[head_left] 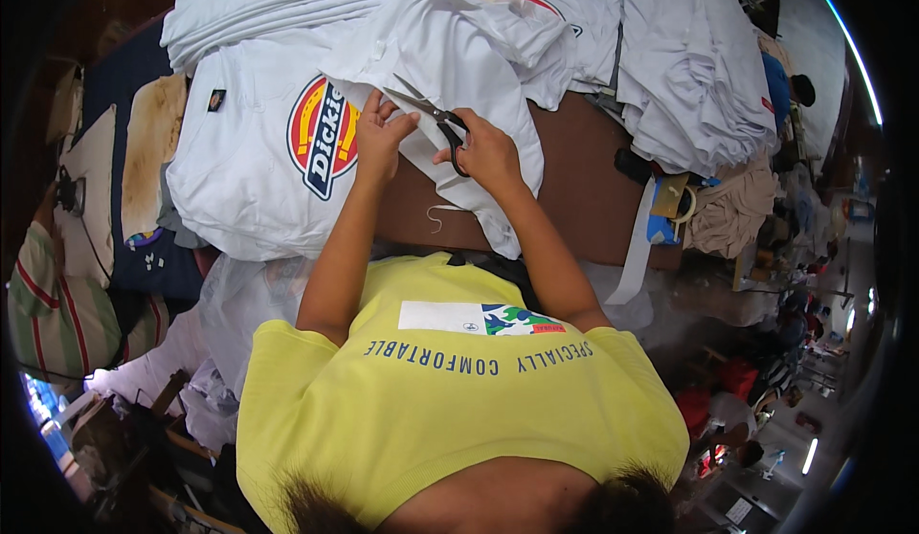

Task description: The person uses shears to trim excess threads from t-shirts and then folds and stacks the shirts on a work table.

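My right hand (486, 151) has its grip clenched on the black handles of the scissors (433, 115), fingers through the loops, the blades parted and pointing up and to my left. The steel is stiff and light, so it answers best to a hold right at the loops. My left hand (381, 137) pinches the edge of the white shirt (450, 51) just beside the blades, grip closed on the cloth and holding it up to them.

The fabric looks soft, thin and limp; I judge it will sag and slide away from the blades unless I keep it taut, so the place to hold it is close to the cut, as I do. A loose white thread (440, 212) hangs below my right hand.

The shirt lies on the brown counter (584, 199). To my left a spread shirt with a round red, yellow and blue emblem (321, 137) lies flat. More white shirts (689, 55) are piled to my right.
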The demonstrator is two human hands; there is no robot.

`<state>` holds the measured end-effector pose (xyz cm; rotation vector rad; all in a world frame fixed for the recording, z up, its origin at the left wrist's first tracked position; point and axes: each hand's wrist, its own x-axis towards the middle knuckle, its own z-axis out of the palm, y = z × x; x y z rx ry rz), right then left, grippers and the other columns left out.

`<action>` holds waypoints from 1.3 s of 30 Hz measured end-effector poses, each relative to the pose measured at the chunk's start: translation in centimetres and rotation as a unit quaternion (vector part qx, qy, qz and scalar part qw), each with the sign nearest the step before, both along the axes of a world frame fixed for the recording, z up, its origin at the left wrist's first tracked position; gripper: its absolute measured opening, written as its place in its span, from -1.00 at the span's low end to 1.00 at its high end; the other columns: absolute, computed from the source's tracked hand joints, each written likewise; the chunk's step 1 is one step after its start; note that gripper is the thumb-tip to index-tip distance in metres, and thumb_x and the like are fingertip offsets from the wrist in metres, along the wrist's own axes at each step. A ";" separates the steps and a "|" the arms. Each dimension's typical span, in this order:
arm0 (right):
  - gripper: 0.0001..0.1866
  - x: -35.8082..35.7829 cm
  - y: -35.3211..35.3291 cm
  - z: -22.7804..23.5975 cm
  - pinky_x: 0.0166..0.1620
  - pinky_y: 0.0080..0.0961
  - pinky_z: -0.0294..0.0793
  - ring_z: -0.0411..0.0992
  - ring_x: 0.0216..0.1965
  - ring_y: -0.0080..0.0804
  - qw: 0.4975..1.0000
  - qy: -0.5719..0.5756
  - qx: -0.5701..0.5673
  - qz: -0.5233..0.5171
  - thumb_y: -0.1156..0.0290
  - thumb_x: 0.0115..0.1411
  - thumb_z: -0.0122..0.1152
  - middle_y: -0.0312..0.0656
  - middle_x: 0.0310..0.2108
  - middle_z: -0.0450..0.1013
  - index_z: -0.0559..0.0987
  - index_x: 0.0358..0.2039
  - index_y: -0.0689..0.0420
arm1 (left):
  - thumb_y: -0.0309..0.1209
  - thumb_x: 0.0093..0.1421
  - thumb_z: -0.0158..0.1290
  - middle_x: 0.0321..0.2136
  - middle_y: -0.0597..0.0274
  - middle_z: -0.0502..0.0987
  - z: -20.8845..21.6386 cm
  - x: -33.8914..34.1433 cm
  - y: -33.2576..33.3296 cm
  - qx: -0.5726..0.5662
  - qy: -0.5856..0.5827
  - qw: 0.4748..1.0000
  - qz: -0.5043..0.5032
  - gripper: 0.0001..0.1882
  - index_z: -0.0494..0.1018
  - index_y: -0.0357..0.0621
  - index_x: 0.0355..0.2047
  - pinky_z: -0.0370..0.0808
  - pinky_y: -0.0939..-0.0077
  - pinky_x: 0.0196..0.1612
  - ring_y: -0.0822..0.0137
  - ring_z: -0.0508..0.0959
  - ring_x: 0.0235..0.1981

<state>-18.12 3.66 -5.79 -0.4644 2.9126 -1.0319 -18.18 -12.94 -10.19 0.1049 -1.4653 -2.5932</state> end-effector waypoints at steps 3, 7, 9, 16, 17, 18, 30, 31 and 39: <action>-0.49 -0.2 0.3 -0.6 -0.45 -0.29 0.38 0.45 -0.50 -0.07 0.999 -0.033 -0.007 0.002 0.23 -0.25 0.41 -0.05 -0.55 0.45 0.43 -0.26 0.10 | -0.67 -0.06 0.08 -0.26 0.11 0.45 0.4 0.2 0.1 0.010 -0.008 1.000 0.007 -0.42 0.19 -0.31 0.02 0.43 0.65 -0.19 0.43 0.46 -0.23; -0.59 -0.2 1.0 -1.7 -0.46 -0.27 0.38 0.45 -0.51 -0.02 0.997 -0.052 -0.049 -0.002 0.34 -0.17 0.36 0.00 -0.59 0.45 0.44 -0.29 0.15 | -0.65 -0.05 0.08 -0.24 0.10 0.45 -0.4 0.0 -0.1 -0.016 -0.008 1.000 -0.001 -0.38 0.15 -0.30 0.06 0.41 0.65 -0.20 0.42 0.45 -0.24; -0.58 -0.2 1.5 -2.2 -0.48 -0.35 0.37 0.46 -0.56 -0.10 0.994 -0.051 -0.090 -0.027 0.32 -0.15 0.37 -0.02 -0.59 0.46 0.45 -0.26 0.16 | -0.64 -0.05 0.08 -0.21 0.09 0.43 0.1 -0.1 0.1 -0.008 -0.018 1.000 0.013 -0.35 0.12 -0.29 0.09 0.41 0.61 -0.19 0.41 0.45 -0.23; -0.37 1.5 9.0 -5.1 -0.42 -0.42 0.40 0.46 -0.48 -0.17 0.974 0.100 -0.151 -0.136 0.17 -0.29 0.48 -0.10 -0.53 0.45 0.44 -0.20 0.15 | -0.64 0.02 0.03 -0.29 0.34 0.38 -3.6 -0.8 -3.8 0.033 -0.095 0.994 0.034 -0.37 0.10 -0.15 0.11 0.36 0.55 -0.19 0.48 0.39 -0.27; -0.35 2.8 10.1 -4.5 -0.35 -0.39 0.41 0.45 -0.40 -0.13 0.985 0.026 -0.128 -0.109 0.17 -0.30 0.48 -0.10 -0.47 0.46 0.43 -0.18 0.14 | -0.63 0.02 0.03 -0.29 0.36 0.40 -4.6 -0.9 -4.6 0.034 -0.083 0.996 0.016 -0.45 0.16 -0.11 0.04 0.36 0.56 -0.21 0.49 0.41 -0.28; -0.32 4.3 11.0 -3.9 -0.28 -0.36 0.42 0.45 -0.32 -0.08 0.990 -0.051 -0.105 -0.082 0.16 -0.32 0.48 -0.10 -0.41 0.47 0.42 -0.15 0.13 | -0.62 0.03 0.03 -0.29 0.39 0.42 -5.2 -1.0 -5.0 0.036 -0.074 0.997 -0.003 -0.53 0.22 -0.07 -0.03 0.37 0.57 -0.22 0.51 0.42 -0.30; -0.67 9.8 15.3 -5.1 -0.39 -0.34 0.38 0.44 -0.47 -0.10 0.980 -0.020 -0.142 -0.139 0.64 -0.09 0.03 -0.05 -0.50 0.44 0.46 -0.24 0.11 | -0.37 0.13 0.04 -0.37 0.31 0.51 -5.4 -2.5 -3.8 0.047 -0.175 0.983 -0.040 -0.86 0.40 -0.14 -0.32 0.47 0.54 -0.29 0.40 0.52 -0.31; -0.67 10.1 16.7 -4.1 -0.40 -0.40 0.39 0.45 -0.50 -0.20 0.976 -0.054 -0.146 -0.152 0.63 -0.08 0.03 -0.07 -0.53 0.45 0.47 -0.23 0.12 | -0.38 0.13 0.04 -0.37 0.30 0.51 -5.5 -2.3 -4.2 0.052 -0.158 0.986 -0.028 -0.87 0.40 -0.15 -0.33 0.47 0.53 -0.25 0.39 0.52 -0.30; -0.48 13.5 26.3 -6.0 -0.30 -0.51 0.41 0.42 -0.37 -0.47 0.958 -0.078 -0.149 -0.233 0.53 -0.10 0.24 -0.17 -0.36 0.45 0.37 -0.06 0.14 | -0.38 0.16 0.00 -0.14 0.18 0.43 -8.3 2.8 0.1 0.087 -0.211 0.972 -0.066 -0.67 0.29 -0.18 -0.08 0.38 0.27 -0.02 0.24 0.43 -0.08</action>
